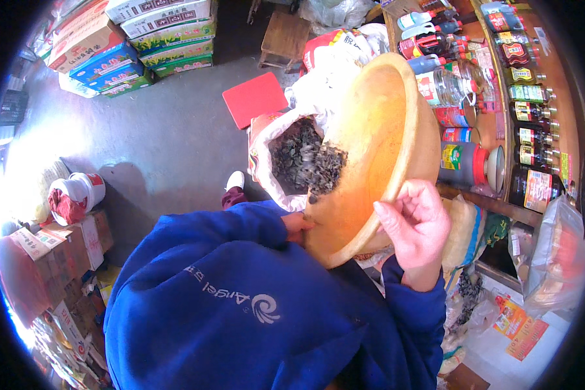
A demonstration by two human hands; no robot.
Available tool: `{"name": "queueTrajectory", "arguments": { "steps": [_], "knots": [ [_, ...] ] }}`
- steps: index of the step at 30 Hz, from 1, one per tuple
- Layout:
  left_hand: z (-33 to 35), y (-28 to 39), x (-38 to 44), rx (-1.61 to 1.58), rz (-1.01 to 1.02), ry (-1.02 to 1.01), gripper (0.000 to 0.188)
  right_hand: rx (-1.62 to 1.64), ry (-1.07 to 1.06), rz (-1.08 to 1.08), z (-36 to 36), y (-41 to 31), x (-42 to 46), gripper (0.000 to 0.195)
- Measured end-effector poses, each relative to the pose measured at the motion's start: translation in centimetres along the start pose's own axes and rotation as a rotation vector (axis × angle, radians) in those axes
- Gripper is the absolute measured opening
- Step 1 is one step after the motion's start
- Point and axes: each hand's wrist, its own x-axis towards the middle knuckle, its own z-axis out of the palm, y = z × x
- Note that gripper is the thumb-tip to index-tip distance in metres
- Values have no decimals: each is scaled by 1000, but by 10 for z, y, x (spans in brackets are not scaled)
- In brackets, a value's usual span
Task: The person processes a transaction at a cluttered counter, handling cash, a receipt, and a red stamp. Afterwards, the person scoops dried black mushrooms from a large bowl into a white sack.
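A large yellow-brown basin (365,146) is tilted steeply over an open white woven sack (268,146). Dark, dry flakes, perhaps wood ear fungus (329,168), slide off the basin's lower lip in a blur, and more of the same lies inside the sack. My right hand (414,229) grips the basin's near rim, thumb on the inner side. At the basin's lower left edge is my left hand (298,228), mostly hidden by the blue sleeve and the basin; its fingers touch the basin's edge.
Wooden shelves (502,92) with sauce and oil bottles stand close on the right. A red flat panel (255,100) lies on the floor beyond the sack, near a wooden stool (285,39). Stacked cartons (175,39) stand at the upper left; white buckets (90,190) sit on boxes at the left.
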Motion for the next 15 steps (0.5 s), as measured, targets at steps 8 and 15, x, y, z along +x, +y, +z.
{"name": "queueTrajectory", "arguments": {
  "steps": [8,15],
  "knots": [
    [20,3,8,39,-116,17,44,31,44,45,-11,3,-4,22],
    [35,-6,5,35,-98,33,46,-34,190,80,-28,-1,-10,21]
  ]
}}
